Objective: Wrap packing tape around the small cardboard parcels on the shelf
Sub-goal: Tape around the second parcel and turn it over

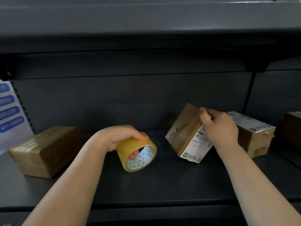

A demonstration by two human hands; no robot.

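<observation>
My left hand (120,137) grips a roll of yellowish packing tape (137,152) at the middle of the dark shelf (162,180), thumb on top and a finger through its core. My right hand (218,128) holds a small cardboard parcel (184,129) with a white label, tipped up on one edge to the right of the roll. A taped brown parcel (45,150) lies flat at the left. Another labelled parcel (254,134) sits behind my right hand.
A further box (293,128) shows at the right edge. A white sign with blue labels (9,111) hangs at the left. An upper shelf (146,30) overhangs the work area. The shelf's back panel stands close behind the parcels.
</observation>
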